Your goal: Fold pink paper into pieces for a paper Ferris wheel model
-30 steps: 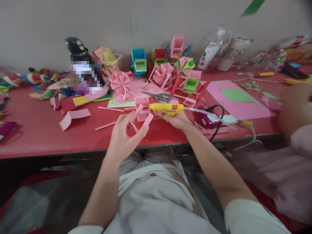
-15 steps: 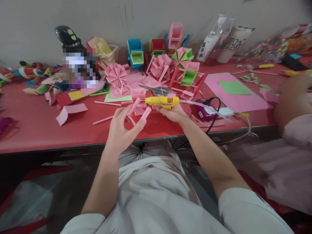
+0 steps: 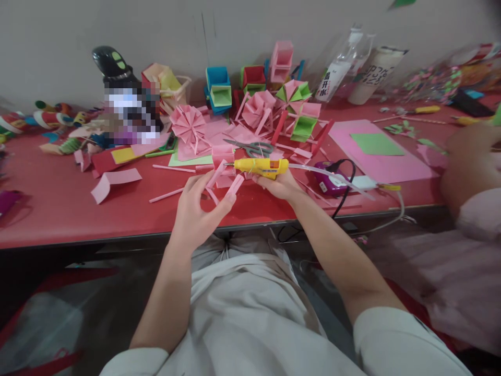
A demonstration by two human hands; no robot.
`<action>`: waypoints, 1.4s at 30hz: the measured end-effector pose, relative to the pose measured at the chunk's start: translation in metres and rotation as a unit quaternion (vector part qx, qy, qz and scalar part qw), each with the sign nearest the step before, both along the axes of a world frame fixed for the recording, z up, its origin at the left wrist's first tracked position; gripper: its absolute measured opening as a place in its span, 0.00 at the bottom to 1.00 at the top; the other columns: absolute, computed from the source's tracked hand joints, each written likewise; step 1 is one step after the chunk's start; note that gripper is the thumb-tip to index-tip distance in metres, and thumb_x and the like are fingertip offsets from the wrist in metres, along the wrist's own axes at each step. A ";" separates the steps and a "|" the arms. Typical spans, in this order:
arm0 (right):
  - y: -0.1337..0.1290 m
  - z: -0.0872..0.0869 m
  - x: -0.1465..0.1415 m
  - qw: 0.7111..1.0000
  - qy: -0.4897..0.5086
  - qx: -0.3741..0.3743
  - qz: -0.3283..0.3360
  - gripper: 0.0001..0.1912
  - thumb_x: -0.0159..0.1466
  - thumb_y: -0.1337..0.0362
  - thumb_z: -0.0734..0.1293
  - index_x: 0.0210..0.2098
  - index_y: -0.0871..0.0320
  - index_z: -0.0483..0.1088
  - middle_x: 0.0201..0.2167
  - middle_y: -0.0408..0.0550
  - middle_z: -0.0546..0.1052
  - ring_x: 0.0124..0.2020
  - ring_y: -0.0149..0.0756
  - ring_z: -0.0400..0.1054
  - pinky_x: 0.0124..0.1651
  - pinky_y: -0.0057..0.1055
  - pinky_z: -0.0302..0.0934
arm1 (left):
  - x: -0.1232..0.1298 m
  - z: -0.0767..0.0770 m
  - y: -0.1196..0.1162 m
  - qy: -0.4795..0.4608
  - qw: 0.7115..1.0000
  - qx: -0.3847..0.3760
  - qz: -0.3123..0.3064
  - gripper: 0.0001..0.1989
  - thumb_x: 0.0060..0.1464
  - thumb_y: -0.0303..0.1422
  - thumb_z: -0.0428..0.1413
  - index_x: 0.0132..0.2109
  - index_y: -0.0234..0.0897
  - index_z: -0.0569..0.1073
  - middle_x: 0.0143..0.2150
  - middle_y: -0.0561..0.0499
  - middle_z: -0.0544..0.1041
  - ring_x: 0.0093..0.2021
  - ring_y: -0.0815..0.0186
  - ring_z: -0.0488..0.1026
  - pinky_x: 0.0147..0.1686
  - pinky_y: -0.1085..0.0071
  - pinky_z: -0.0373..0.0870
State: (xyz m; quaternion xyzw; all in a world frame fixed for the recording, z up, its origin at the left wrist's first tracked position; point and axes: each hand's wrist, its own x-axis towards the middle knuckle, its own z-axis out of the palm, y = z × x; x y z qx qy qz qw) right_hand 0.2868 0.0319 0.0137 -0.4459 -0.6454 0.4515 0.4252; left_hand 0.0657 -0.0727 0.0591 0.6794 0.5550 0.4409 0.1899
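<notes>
My left hand (image 3: 199, 206) is closed on a piece folded from pink paper strips (image 3: 235, 189), whose arms stick up between thumb and fingers. In my right hand (image 3: 279, 184) is a yellow hot glue gun (image 3: 261, 166), held level with its nozzle pointing left. The nozzle tip is at the upper end of one pink strip; whether it touches I cannot tell. A clear glue stick (image 3: 332, 175) trails from the back of the gun. Just behind the nozzle stands a pink folded paper box (image 3: 223, 155), partly hidden. Grey scissors (image 3: 252, 148) lie beyond the gun.
Pink paper wheels (image 3: 188, 124) and coloured paper boxes (image 3: 218, 86) stand along the wall. A purple device (image 3: 331, 180) with cables sits at right, near pink and green sheets (image 3: 378, 144). Loose rolled strips (image 3: 166, 195) lie at left. Another person's arm (image 3: 469, 156) rests at far right.
The view has shifted very slightly. Both hands, the glue gun and the pink strip piece keep nearly the same positions.
</notes>
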 end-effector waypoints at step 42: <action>-0.006 0.011 0.011 0.992 -0.099 -0.076 0.031 0.14 0.53 0.54 0.71 0.33 0.57 0.78 0.29 0.48 0.80 0.30 0.39 0.73 0.33 0.34 0.68 | -0.063 -0.013 0.053 0.247 0.925 0.286 -0.044 0.40 0.54 0.42 0.66 0.69 0.45 0.59 0.61 0.38 0.68 0.60 0.46 0.67 0.59 0.48 0.67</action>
